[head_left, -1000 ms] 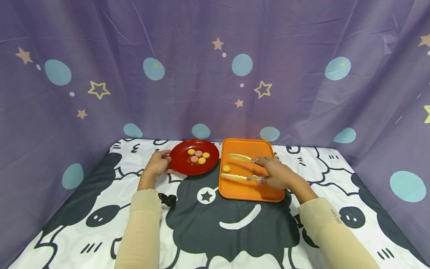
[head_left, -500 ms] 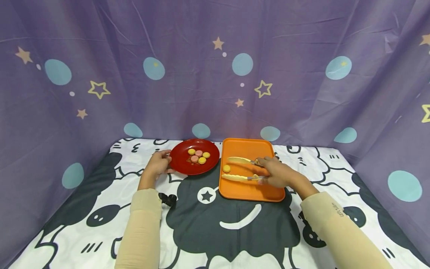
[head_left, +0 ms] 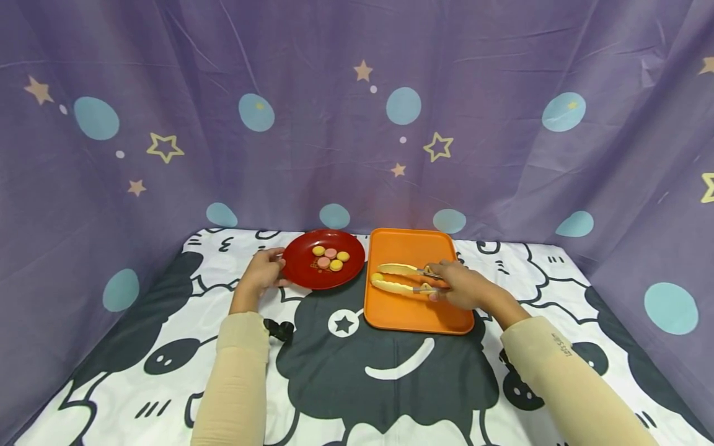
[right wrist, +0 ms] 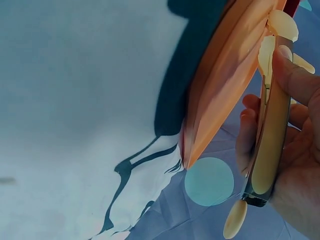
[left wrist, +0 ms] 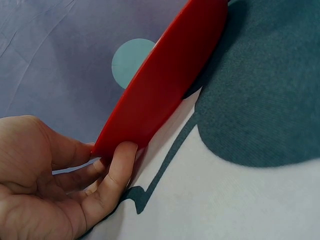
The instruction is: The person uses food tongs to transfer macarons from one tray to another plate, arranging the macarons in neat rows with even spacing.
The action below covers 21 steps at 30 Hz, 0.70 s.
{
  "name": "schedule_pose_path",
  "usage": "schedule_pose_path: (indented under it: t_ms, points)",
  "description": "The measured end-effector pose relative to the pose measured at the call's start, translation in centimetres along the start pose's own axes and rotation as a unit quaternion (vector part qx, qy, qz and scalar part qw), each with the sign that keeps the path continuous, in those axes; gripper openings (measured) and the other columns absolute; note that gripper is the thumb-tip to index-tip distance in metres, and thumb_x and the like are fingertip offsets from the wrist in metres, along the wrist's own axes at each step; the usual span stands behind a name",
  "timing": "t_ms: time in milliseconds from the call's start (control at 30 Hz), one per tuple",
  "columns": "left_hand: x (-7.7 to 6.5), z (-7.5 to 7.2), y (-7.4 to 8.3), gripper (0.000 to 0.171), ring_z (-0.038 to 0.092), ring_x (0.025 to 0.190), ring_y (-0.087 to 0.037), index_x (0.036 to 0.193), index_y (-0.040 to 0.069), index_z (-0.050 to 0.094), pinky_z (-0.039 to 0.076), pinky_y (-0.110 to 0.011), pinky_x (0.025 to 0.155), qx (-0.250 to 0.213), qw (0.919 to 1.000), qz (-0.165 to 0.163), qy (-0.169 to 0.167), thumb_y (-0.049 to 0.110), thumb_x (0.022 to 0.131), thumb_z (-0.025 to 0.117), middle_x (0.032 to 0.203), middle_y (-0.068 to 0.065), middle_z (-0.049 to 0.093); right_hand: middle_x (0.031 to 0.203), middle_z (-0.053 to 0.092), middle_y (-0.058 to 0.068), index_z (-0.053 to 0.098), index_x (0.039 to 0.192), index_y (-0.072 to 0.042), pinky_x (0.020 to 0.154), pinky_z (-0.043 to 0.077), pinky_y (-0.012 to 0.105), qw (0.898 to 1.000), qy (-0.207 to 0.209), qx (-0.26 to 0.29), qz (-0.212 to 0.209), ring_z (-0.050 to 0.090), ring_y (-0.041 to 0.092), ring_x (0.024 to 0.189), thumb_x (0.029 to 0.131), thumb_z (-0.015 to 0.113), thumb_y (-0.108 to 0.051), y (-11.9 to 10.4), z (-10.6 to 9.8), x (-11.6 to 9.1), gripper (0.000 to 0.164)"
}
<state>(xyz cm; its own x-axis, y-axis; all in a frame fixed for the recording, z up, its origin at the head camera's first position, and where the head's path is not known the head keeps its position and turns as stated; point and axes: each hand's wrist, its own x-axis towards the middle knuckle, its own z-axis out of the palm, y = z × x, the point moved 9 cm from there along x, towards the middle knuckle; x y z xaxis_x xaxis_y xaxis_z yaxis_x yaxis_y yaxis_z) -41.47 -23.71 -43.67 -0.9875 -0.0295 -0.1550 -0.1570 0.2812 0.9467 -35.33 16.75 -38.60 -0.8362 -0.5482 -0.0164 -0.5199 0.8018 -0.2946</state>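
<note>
My left hand [head_left: 261,272] pinches the left rim of a round red plate [head_left: 295,274], thumb at the edge and fingertips against the underside in the left wrist view. Several yellow and pink macarons [head_left: 324,263] sit grouped on the plate. On the right, my right hand [head_left: 462,286] grips a pair of tongs [head_left: 398,288] with cream-coloured tips, low over an orange tray [head_left: 418,317]. Between the tongs' tips lies one yellow macaron [head_left: 376,278], near the tray's left edge. The right wrist view has the tongs' handle [right wrist: 272,135] held between thumb and fingers.
A cloth [head_left: 334,384] with black-and-white cartoon sheep covers the table. Behind it hangs a purple curtain [head_left: 312,173] with stars and dots. The plate's right edge is close to the tray's left edge. A black object [head_left: 279,331] is at the left wrist.
The tongs' two arms have come closer together around the yellow macaron on the tray, the lower arm moving up towards it. My left hand and the plate have stayed in place.
</note>
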Motion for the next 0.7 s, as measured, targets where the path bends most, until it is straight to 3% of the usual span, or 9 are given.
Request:
schedule_pose_path:
  t_ms: [200,400,700]
  points:
    - [0.03,0.16,0.07,0.05,0.064,0.102,-0.031,0.157,0.001,0.036,0.064,-0.038,0.078,-0.001,1.0,0.0,-0.001,0.0,0.107,0.038,0.145,-0.026,0.047,0.134,0.058,0.02,0.054,0.146,-0.005,0.102,0.048,0.061,1.0,-0.014,0.009,-0.002,0.056,0.037,0.117,0.095,0.075,-0.025,0.01,-0.06,0.35,0.059]
    - [0.09,0.1,-0.01,0.05,0.064,0.1,-0.029,0.157,0.001,0.036,0.064,-0.038,0.077,-0.003,1.0,0.0,0.0,0.0,0.107,0.038,0.143,-0.026,0.047,0.131,0.059,0.019,0.053,0.147,-0.004,0.102,0.049,0.058,1.0,-0.02,0.015,-0.005,0.057,0.035,0.114,0.096,0.074,-0.024,-0.04,-0.14,0.66,0.058]
    - [0.12,0.01,-0.02,0.05,0.065,0.102,-0.031,0.158,0.002,0.035,0.063,-0.041,0.081,-0.005,1.0,0.0,-0.001,0.0,0.107,0.038,0.145,-0.026,0.048,0.137,0.058,0.021,0.052,0.148,-0.003,0.107,0.046,0.06,1.0,-0.017,0.002,-0.004,0.056,0.038,0.124,0.096,0.074,-0.024,-0.03,0.09,0.71,0.06]
